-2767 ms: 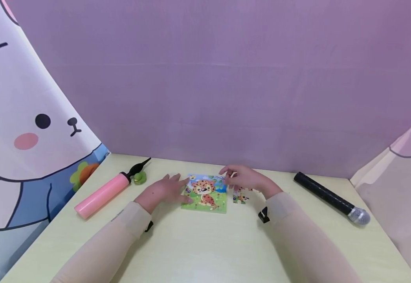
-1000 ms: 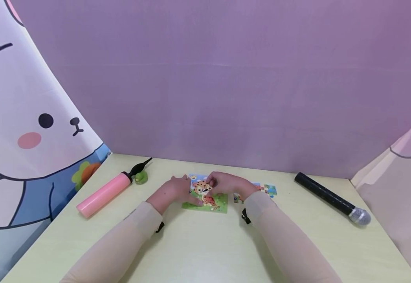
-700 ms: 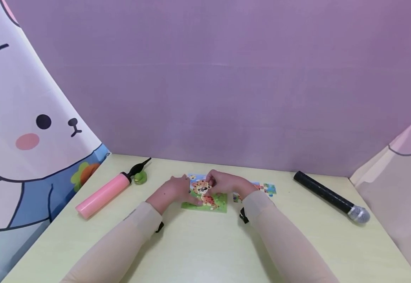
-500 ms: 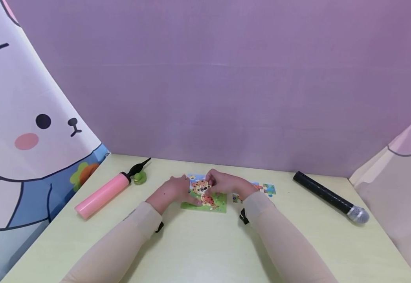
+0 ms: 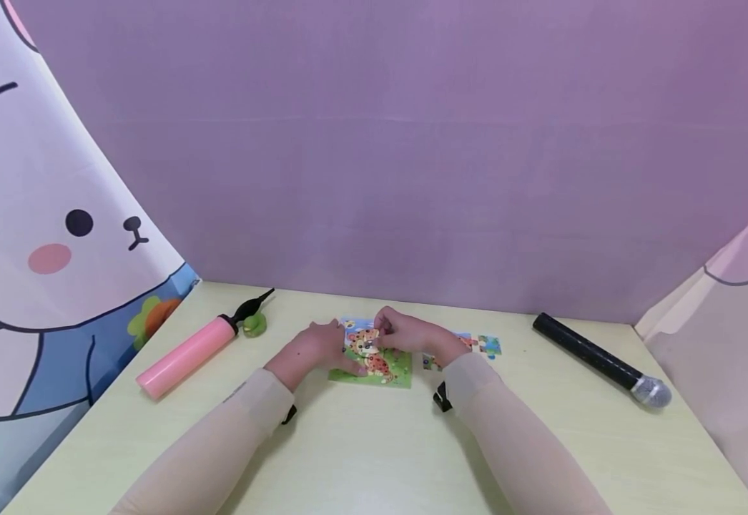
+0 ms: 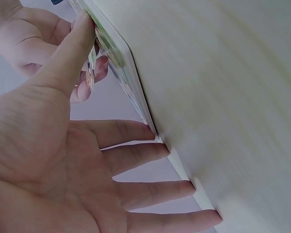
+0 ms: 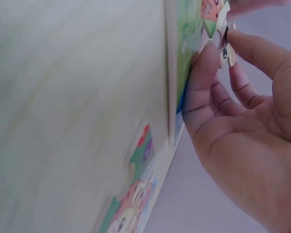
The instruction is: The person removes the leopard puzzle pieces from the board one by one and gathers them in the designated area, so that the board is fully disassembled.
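A square leopard puzzle board (image 5: 400, 378) lies on the table between both hands. My left hand (image 5: 318, 348) stands at its left side, thumb on the board's edge and the other fingers straight, their tips touching the table (image 6: 223, 97). Over the middle of the board, my right hand (image 5: 409, 333) pinches a puzzle piece (image 7: 225, 52) printed with part of an animal's face. The right wrist view shows that piece held between thumb and fingertips. Whether it touches the board I cannot tell. Several loose puzzle pieces (image 5: 491, 346) lie right of the board, partly hidden by my right wrist.
A pink hand pump (image 5: 187, 356) with a black nozzle lies at the left, a small green toy (image 5: 254, 324) beside its tip. At the right lies a black microphone (image 5: 589, 350) with a grey head. A purple cloth (image 5: 374, 157) hangs behind the table.
Since the oldest frame, my right hand has moved left from the board's right edge to over its middle. My left hand has shifted slightly right. During the last second both hands barely move.
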`<action>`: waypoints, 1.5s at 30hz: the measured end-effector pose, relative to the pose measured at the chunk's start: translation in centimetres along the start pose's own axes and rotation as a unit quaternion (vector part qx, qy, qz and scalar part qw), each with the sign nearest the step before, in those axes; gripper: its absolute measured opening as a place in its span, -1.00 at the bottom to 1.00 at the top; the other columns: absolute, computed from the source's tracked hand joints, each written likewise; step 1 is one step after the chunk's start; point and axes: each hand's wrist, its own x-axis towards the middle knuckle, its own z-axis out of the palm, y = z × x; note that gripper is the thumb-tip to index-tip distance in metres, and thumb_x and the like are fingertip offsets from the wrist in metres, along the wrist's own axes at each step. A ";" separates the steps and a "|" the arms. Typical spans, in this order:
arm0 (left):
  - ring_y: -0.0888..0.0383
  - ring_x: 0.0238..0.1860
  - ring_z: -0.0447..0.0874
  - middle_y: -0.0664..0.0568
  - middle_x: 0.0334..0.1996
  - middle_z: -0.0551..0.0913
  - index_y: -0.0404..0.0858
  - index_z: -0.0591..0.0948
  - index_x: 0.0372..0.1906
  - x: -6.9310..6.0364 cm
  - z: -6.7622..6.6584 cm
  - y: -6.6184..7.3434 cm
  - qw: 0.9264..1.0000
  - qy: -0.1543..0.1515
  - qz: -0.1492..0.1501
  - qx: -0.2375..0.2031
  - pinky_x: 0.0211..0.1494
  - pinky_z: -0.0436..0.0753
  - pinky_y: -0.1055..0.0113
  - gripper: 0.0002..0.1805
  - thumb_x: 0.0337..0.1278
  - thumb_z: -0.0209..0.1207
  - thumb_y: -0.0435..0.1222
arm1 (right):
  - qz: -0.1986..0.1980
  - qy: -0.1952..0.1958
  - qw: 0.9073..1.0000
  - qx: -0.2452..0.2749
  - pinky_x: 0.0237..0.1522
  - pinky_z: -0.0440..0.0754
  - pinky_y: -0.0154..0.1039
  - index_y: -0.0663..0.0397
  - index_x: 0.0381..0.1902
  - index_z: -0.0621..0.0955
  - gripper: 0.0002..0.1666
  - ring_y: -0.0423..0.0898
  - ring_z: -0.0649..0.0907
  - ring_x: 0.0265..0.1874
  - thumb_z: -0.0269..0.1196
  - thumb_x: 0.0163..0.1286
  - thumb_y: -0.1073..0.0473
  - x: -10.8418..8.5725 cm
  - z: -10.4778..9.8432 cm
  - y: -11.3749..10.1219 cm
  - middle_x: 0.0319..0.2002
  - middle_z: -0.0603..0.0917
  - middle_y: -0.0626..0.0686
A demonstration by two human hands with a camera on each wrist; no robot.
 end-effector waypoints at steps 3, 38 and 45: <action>-0.55 0.58 0.27 -0.33 0.68 0.22 -0.43 0.33 0.60 0.0 0.1 -0.1 1.000 0.001 0.001 0.004 0.57 0.48 -0.36 0.27 0.09 0.36 0.44 | 0.002 0.009 1.000 -0.004 -0.17 0.66 -0.24 0.17 0.16 0.37 -0.75 -0.05 0.59 -0.25 0.14 0.67 0.22 -0.1 0.3 -0.2 -0.02 0.57 0.13; -0.55 0.65 0.10 -0.29 0.73 0.10 -0.39 0.22 0.66 0.3 0.4 -0.3 1.000 -0.006 -0.001 -0.010 0.67 0.29 -0.38 0.31 0.09 0.36 0.44 | 0.005 0.067 0.995 0.073 0.16 0.79 0.15 0.18 0.19 0.33 -0.79 0.10 0.73 -0.02 -0.03 0.72 0.24 -3.9 -3.3 0.5 0.13 0.53 0.30; -0.54 0.66 0.09 -0.27 0.73 0.09 -0.38 0.21 0.67 0.4 0.4 -0.3 1.000 -0.005 -0.005 -0.014 0.66 0.31 -0.38 0.30 0.10 0.36 0.43 | 0.015 0.075 0.996 0.053 0.09 0.77 0.20 0.15 0.20 0.34 -0.76 0.24 0.73 -0.02 0.02 0.75 0.16 -6.0 -5.1 1.4 0.13 0.55 0.30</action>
